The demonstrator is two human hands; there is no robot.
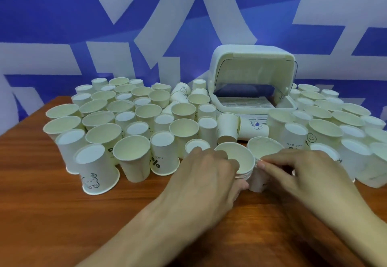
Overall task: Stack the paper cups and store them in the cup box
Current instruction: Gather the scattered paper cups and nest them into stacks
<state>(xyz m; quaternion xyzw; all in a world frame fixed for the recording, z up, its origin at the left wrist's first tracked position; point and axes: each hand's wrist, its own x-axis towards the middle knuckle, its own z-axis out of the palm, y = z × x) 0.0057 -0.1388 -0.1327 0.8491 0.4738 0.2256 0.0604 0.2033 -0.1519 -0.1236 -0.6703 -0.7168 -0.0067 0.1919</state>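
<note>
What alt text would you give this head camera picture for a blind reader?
Two bare hands work at a wooden table crowded with white paper cups: the left hand grips a short stack of cups, the right hand pinches a cup beside it. Behind, a white cup box stands open.

Brown wood-grain tabletop [41, 214]. Paper cups [132, 158] crowd frame left, centre, right: some upright, some upside down, few on sides near centre. White cup box [251, 74], lid raised, upper centre-right among them.

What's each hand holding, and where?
Left hand grips the cup stack around its wall, just under the rims; right hand appears to pinch its rim.
</note>
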